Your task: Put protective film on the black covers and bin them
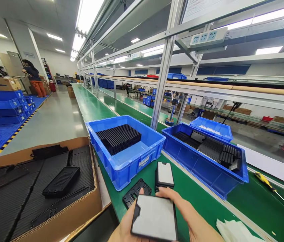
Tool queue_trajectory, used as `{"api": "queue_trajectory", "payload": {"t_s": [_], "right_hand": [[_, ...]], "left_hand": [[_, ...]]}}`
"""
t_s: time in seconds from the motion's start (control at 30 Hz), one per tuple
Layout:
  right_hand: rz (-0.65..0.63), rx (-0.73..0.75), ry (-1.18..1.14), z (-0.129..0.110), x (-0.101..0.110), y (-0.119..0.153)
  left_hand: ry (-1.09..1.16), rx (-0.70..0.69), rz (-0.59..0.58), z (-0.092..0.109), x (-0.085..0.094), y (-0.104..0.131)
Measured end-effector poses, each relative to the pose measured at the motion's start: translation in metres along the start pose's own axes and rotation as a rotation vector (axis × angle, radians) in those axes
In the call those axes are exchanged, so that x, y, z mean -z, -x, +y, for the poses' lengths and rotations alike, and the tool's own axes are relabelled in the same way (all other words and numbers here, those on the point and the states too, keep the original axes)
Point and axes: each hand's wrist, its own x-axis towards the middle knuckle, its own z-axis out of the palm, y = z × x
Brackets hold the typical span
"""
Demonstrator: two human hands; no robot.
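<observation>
Low in front of me, a flat black plastic case with a pale grey face [154,216] is held between both hands. My left hand [124,227] grips its left side, the thumb along the edge. My right hand [191,215] closes around its right side, with a finger reaching past the far edge. Just beyond, similar pale-faced cases [165,173] lie stacked on the green bench [118,198]. A black plate with cut-outs [132,193] lies behind my left thumb, partly hidden.
A blue bin [129,174] of upright black pieces stands ahead; another blue bin [197,174] is to its right. At left is a cardboard box [81,211] of black parts. A yellow screwdriver [265,181] and white cloth [235,232] lie right. A person [34,77] stands far left.
</observation>
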Motion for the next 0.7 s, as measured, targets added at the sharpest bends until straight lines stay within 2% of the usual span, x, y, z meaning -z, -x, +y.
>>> {"api": "queue_trajectory", "payload": {"t_s": [0.1,0.23,0.33,0.4,0.53,0.7], "right_hand": [[0.049,0.030,0.036,-0.007,0.000,0.005],[0.127,0.106,0.045,-0.003,0.009,0.002],[0.189,0.154,0.047,0.001,0.009,0.003],[0.215,0.223,0.078,0.003,0.004,0.006],[0.246,0.381,0.209,0.005,-0.004,0.010],[0.200,0.367,0.240,0.000,-0.005,0.011]], "left_hand": [[0.060,-0.064,-0.013,-0.006,-0.007,0.007],[0.085,-0.151,-0.074,-0.014,-0.012,0.013],[0.056,-0.175,-0.121,-0.022,-0.011,0.012],[0.002,-0.200,-0.055,-0.030,-0.009,0.009],[-0.129,-0.270,0.151,-0.045,-0.002,0.006],[-0.171,-0.362,0.253,-0.049,0.011,0.010]]}}
